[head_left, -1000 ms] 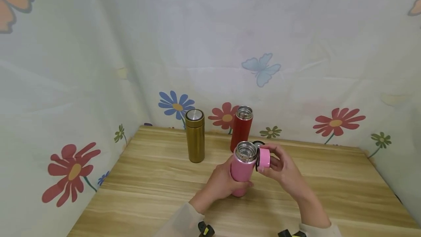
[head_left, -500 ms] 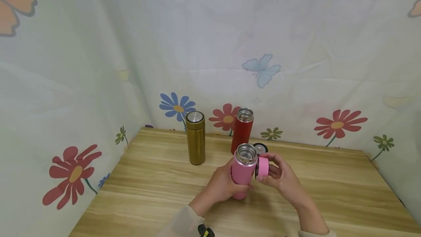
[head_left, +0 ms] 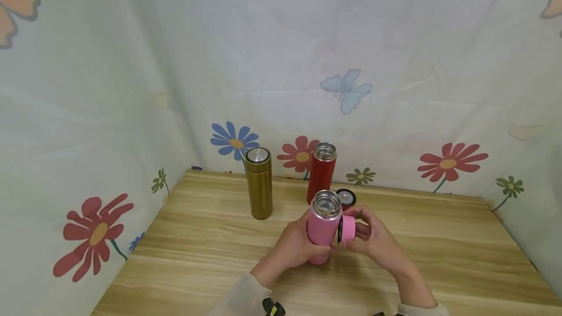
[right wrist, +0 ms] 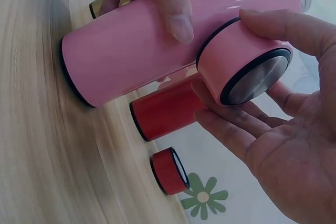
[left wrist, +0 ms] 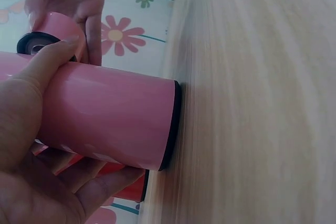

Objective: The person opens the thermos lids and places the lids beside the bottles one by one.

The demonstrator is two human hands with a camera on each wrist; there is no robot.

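Pink bottle, roughly upright, nearest of three bottles; can't tell if its base touches the wood. Count: 3 bottles (1 pink, 1 red, 1 gold), 3 lids (1 pink, 1 red, 1 gold), 2 hands. Left hand: fingers and thumb wrapped round the pink bottle's body. Right hand: fingers and thumb pinching the pink lid, held on its side right next to the bottle wall, steel top facing away from it. Can't tell if lid and wall touch. Two steel mouths uncovered, pink and red. Red bottle upright just behind the pink one; red lid on the wood just right of it, pale inside up. Gold bottle upright to the left, gold lid on. Edges: table back edge runs close behind red and gold, along the flowered curtain; left and right edges sit well out from both hands. Room: wide wood left of the left hand and right of the right hand, tight between pink bottle, red bottle and red lid.
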